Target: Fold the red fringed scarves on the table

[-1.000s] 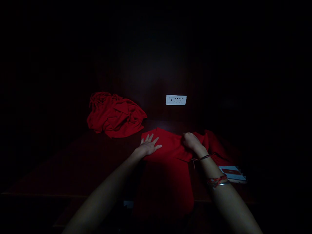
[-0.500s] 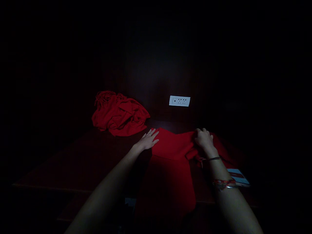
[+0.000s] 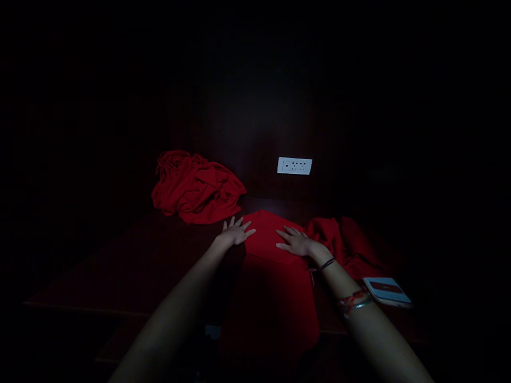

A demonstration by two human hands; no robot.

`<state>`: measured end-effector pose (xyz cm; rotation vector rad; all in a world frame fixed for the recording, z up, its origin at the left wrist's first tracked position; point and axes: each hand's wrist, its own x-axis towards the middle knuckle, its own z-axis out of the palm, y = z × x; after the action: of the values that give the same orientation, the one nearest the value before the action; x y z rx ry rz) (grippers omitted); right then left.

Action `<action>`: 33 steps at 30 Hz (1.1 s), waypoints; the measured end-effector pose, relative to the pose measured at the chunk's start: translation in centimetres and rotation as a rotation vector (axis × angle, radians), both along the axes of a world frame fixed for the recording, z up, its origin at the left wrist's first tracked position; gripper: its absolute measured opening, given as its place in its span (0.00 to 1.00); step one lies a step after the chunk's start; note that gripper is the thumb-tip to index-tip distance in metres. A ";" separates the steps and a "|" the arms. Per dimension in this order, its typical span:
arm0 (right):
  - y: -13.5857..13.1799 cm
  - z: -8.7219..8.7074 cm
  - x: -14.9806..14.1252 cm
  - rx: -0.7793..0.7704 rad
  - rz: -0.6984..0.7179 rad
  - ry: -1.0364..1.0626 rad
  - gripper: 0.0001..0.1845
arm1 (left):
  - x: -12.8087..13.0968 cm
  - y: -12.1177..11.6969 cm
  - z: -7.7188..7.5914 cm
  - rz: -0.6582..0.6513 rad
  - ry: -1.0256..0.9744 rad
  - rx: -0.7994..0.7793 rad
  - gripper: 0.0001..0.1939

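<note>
Both left hand (image 3: 236, 234) and right hand (image 3: 295, 243) lie spread, fingers gripping nothing, at opposite sides of the red cloth (image 3: 264, 230) on the table (image 3: 139, 260). Its upper part (image 3: 268, 247) looks folded flat; the lower length (image 3: 279, 303), overhanging the front edge (image 3: 80, 307), seems unfolded; crumpled red fabric (image 3: 197, 189) lies behind

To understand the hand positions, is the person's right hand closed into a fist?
No, the right hand rests open and spread out on the red cloth.
</note>
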<state>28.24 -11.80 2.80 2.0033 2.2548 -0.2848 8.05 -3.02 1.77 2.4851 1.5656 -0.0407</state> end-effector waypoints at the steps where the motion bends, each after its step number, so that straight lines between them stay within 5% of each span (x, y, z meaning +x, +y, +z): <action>1: 0.0 0.0 -0.1 -0.013 -0.004 0.005 0.37 | -0.2 0.2 -0.1 0.019 -0.015 0.049 0.32; 6: -0.2 0.2 -0.1 -0.042 -0.029 0.020 0.38 | -0.2 2.1 -1.0 -0.055 -0.220 0.321 0.24; 11: -0.1 0.0 0.1 -0.052 -0.003 0.022 0.39 | 0.3 5.4 -1.2 -0.161 -0.292 0.274 0.20; 17: -0.2 -0.1 0.1 -0.047 0.003 0.022 0.39 | -0.4 8.6 0.6 -0.299 -0.222 0.208 0.12; 22: -0.3 0.0 -0.1 -0.020 0.016 0.045 0.38 | -0.4 9.7 1.6 -0.278 -0.141 0.235 0.11; 27: -0.4 -0.1 -0.3 -0.005 0.015 0.029 0.38 | 0.5 8.2 1.5 -0.211 -0.111 0.362 0.12; 30: -0.3 -0.1 -0.2 0.128 -0.020 -0.020 0.36 | 0.8 5.1 1.2 -0.170 -0.167 0.418 0.18; 33: -0.1 -0.2 0.5 0.316 -0.136 -0.101 0.34 | 0.3 1.2 0.3 -0.282 -0.166 0.272 0.25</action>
<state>28.72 -11.95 2.65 2.2674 2.2197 0.1712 8.30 -1.79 2.12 2.8145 1.2166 0.3501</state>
